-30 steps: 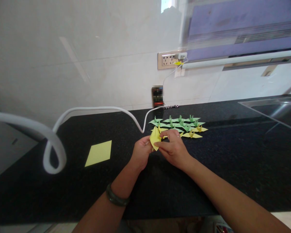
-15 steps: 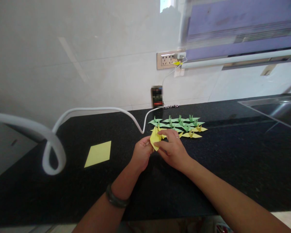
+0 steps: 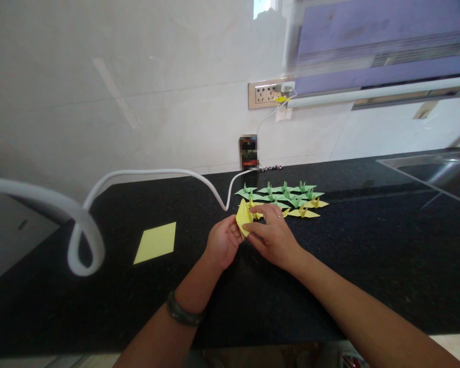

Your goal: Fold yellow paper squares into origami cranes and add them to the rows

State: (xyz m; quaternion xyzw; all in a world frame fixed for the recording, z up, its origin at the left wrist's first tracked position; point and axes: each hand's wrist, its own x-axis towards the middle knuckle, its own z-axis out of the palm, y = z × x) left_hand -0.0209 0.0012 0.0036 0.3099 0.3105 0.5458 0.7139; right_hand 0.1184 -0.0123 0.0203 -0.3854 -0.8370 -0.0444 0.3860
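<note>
A folded yellow paper [image 3: 244, 219], pointed at the top, is held up over the counter between my hands. My left hand [image 3: 223, 242] is at its left side, thumb at the edge and fingers curled behind and beneath it. From the right, my right hand [image 3: 273, 232] pinches the paper with thumb and fingers; a ring shows on one finger. Just behind stand rows of folded paper cranes, several green cranes [image 3: 286, 195] farther back and several yellow cranes [image 3: 303, 212] nearer. The held paper and my right hand hide some of them.
A flat yellow paper sheet [image 3: 155, 243] lies left on the black counter [image 3: 111, 301]. A thick white cable [image 3: 157, 173] loops across the left and back. A pixelated dark object [image 3: 249, 152] leans on the wall below a socket panel [image 3: 266, 95]. At right is a metal sink [image 3: 444, 171].
The upper part of the folded paper has turned, so one broad point now shows at its top. My left fingers have loosened a little and shifted slightly left. My right hand stays nearly still.
</note>
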